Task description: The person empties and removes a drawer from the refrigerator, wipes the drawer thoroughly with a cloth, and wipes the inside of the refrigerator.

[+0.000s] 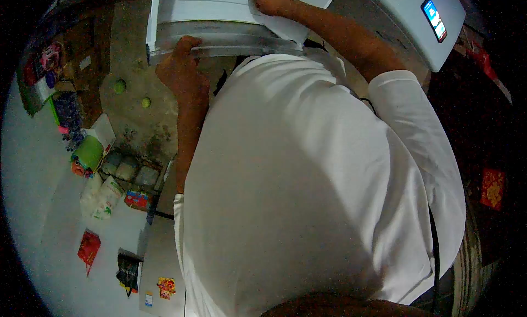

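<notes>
A white panel (214, 5) with a raised side edge lies in front of me at the top of the view. Along its near side runs a translucent plastic strip (236, 36). My left hand (184, 67) is closed around that strip near its left end, one finger lying over the top. My right hand (273, 1) is curled into a fist on the panel's white surface. Beneath and beside its wrist is a pale, thin, cloth-like piece (288, 29); whether the fist grips part of it is hidden.
At the upper right, a lit phone (435, 21) rests on a white surface (406, 10). Two green balls, one a larger ball (119, 86), lie on the floor at left. Bags, boxes and a green round item (88, 152) stand along the wall.
</notes>
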